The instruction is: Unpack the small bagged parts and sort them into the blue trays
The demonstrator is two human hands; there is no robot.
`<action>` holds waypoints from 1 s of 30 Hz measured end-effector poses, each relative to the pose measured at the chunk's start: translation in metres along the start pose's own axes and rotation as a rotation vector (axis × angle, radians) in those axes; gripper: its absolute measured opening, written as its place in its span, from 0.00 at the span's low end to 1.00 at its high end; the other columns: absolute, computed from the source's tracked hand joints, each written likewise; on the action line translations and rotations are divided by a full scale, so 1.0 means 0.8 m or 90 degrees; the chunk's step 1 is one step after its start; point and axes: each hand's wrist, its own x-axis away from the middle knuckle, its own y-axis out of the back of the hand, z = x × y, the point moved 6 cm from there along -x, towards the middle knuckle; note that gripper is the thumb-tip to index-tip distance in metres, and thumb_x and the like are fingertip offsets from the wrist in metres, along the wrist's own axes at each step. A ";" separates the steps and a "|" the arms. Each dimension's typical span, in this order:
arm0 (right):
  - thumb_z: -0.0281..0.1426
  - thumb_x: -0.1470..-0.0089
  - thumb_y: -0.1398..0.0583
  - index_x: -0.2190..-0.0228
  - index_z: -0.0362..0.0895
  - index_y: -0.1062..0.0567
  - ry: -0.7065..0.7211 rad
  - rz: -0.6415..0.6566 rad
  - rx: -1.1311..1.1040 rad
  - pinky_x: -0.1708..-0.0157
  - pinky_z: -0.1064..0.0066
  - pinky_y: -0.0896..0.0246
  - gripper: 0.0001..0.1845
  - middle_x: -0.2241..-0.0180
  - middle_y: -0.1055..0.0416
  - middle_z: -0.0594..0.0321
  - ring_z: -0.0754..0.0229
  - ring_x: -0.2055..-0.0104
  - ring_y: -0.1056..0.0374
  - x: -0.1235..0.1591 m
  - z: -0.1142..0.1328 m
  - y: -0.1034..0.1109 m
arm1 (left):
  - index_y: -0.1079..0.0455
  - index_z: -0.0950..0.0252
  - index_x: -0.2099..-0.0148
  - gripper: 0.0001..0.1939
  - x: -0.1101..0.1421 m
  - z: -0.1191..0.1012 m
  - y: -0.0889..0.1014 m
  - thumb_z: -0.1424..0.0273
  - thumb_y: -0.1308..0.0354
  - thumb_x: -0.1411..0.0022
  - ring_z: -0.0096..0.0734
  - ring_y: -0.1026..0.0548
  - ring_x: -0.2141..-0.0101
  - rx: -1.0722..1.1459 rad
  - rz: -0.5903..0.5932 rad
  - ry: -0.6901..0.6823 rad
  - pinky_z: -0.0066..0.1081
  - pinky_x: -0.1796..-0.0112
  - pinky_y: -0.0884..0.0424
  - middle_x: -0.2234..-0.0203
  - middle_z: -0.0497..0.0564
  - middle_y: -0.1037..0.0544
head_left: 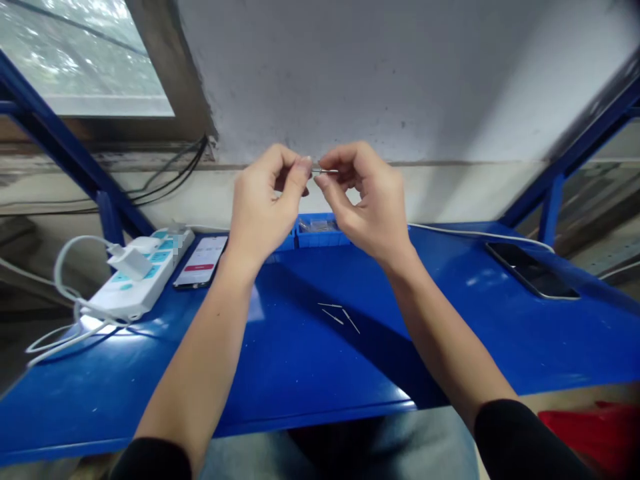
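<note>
Both hands are raised above the far side of the blue table, fingertips close together. Between them runs a thin metal pin-like rod (pixel 325 171), too small to name more exactly. My left hand (pixel 273 200) pinches its left end between thumb and index finger. On the other end, my right hand (pixel 367 193) has thumb and fingers closed around it. Below, three thin metal pins (pixel 332 315) lie loose on the table. Behind the hands stands a blue bin (pixel 320 238) with small clear packets or parts in it, partly hidden by my right hand.
A white power strip (pixel 145 277) with a plugged-in charger and looped white cable sits on the left. Beside it lies a lit phone (pixel 201 261). A dark phone (pixel 533 270) rests at the right. Blue frame bars flank the blue table (pixel 310 373); a wall rises behind.
</note>
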 end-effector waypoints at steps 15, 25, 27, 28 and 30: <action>0.32 0.43 0.45 0.62 0.48 0.30 0.016 0.070 -0.013 0.65 0.71 0.37 0.07 0.71 0.30 0.66 0.64 0.68 0.33 -0.006 -0.001 0.009 | 0.36 0.61 0.74 0.18 0.000 -0.002 -0.001 0.60 0.54 0.35 0.28 0.29 0.74 -0.064 -0.002 0.021 0.28 0.71 0.32 0.80 0.46 0.28; 0.29 0.44 0.45 0.66 0.45 0.30 0.021 0.069 0.008 0.68 0.72 0.40 0.04 0.73 0.32 0.66 0.65 0.71 0.36 -0.001 -0.023 0.012 | 0.37 0.61 0.74 0.16 0.000 0.013 -0.013 0.62 0.53 0.34 0.25 0.32 0.79 -0.041 0.061 0.040 0.28 0.75 0.36 0.81 0.45 0.30; 0.30 0.44 0.45 0.66 0.45 0.30 0.021 0.088 0.002 0.68 0.72 0.41 0.04 0.73 0.32 0.66 0.65 0.71 0.36 0.000 -0.024 0.010 | 0.37 0.61 0.74 0.16 0.000 0.016 -0.013 0.62 0.53 0.34 0.25 0.32 0.79 -0.044 0.070 0.053 0.27 0.75 0.36 0.81 0.45 0.30; 0.30 0.44 0.45 0.66 0.45 0.30 0.017 0.099 -0.002 0.68 0.73 0.41 0.04 0.73 0.32 0.66 0.66 0.71 0.36 0.001 -0.024 0.009 | 0.37 0.62 0.74 0.16 -0.001 0.017 -0.012 0.62 0.53 0.35 0.26 0.32 0.79 -0.045 0.072 0.059 0.27 0.76 0.36 0.81 0.45 0.30; 0.32 0.43 0.45 0.66 0.45 0.30 0.004 0.113 -0.015 0.69 0.73 0.41 0.05 0.74 0.32 0.66 0.66 0.72 0.37 0.003 -0.024 0.008 | 0.37 0.62 0.74 0.16 -0.003 0.017 -0.013 0.61 0.52 0.35 0.26 0.32 0.79 -0.044 0.074 0.066 0.27 0.76 0.37 0.81 0.45 0.30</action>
